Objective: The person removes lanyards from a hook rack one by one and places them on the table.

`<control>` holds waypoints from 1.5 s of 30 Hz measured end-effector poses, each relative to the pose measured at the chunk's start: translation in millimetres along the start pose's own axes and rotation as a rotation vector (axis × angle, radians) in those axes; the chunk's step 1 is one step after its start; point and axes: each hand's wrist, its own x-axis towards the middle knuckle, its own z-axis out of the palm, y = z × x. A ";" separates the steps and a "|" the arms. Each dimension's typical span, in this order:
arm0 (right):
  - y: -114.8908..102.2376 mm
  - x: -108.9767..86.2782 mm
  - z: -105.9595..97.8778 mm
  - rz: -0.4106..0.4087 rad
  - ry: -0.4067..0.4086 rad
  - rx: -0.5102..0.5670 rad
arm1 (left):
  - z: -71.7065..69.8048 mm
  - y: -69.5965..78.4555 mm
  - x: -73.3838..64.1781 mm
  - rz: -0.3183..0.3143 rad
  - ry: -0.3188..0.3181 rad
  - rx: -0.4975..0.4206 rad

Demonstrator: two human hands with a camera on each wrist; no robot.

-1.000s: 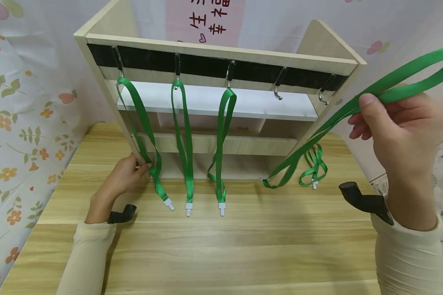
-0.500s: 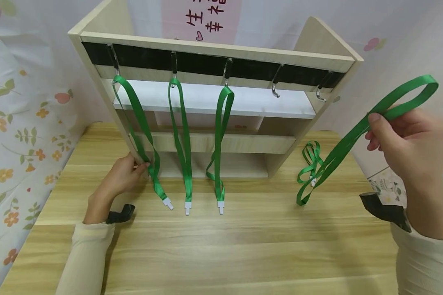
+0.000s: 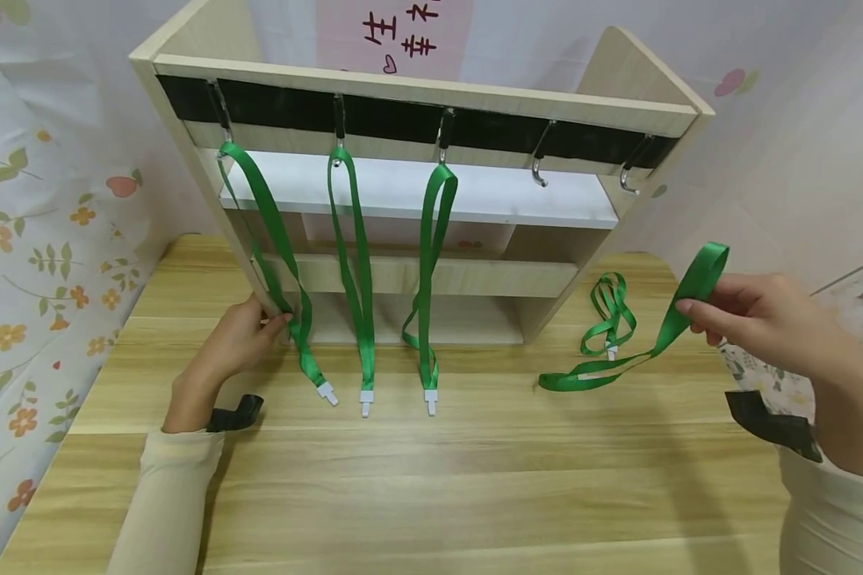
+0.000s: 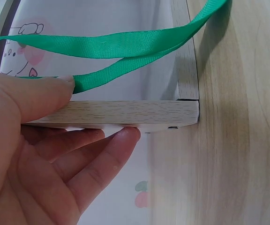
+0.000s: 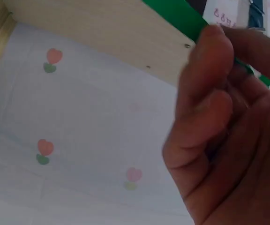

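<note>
My right hand [image 3: 769, 319] pinches a green lanyard [image 3: 701, 279] between thumb and fingers near its looped end. The strap's lower part trails left, low over the table. In the right wrist view the strap [image 5: 177, 18] runs out from the fingertips. My left hand [image 3: 237, 339] holds the lower left side panel of a wooden shelf [image 3: 431, 275]; in the left wrist view the thumb lies on one face of the panel [image 4: 135, 112] and the fingers on the other. Beside this hand hangs a lanyard [image 3: 273, 224]. Two more, a middle lanyard [image 3: 363, 295] and a right one [image 3: 426, 295], hang from hooks.
A fourth hook [image 3: 538, 168] and a fifth hook [image 3: 627, 180] on the black strip bear no lanyard. Another folded green lanyard [image 3: 607, 319] lies on the wooden table [image 3: 431, 495] right of the shelf. Floral cloth [image 3: 50, 279] lines the left side.
My right hand has come down with the lanyard, drawing it rightward off the shelf's corner, and its lower part now bends near the table. My left hand has stayed on the shelf panel.
</note>
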 end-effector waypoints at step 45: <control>-20.6 39.8 81.3 -0.156 -0.295 0.046 | 0.1 0.9 0.6 -0.033 -0.011 -0.016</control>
